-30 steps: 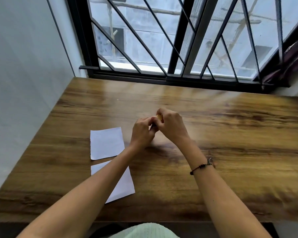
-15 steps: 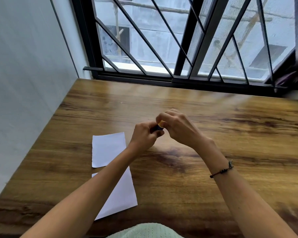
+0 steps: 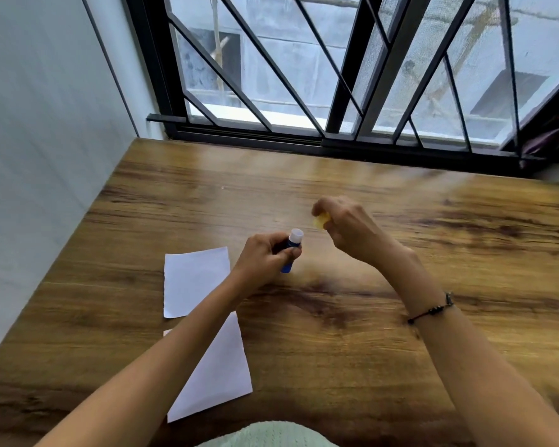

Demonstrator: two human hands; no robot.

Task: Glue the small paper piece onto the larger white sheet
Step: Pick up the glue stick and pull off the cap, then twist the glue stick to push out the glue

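Two white paper pieces lie on the wooden table. The smaller sheet (image 3: 195,280) is farther from me, and the larger sheet (image 3: 221,371) lies nearer, partly under my left forearm. My left hand (image 3: 260,259) is shut on a blue glue stick (image 3: 292,251), held upright above the table just right of the smaller sheet, its white tip uncovered. My right hand (image 3: 352,232) is up and to the right of it, pinching the yellow cap (image 3: 320,221).
The wooden table (image 3: 400,317) runs up to a barred window (image 3: 336,91) at the back and a white wall (image 3: 46,156) on the left. A dark bracelet (image 3: 431,309) circles my right wrist.
My hands were joined around the capped glue stick. They have now parted: the right hand has pulled the yellow cap away to the right, leaving the white tip bare.
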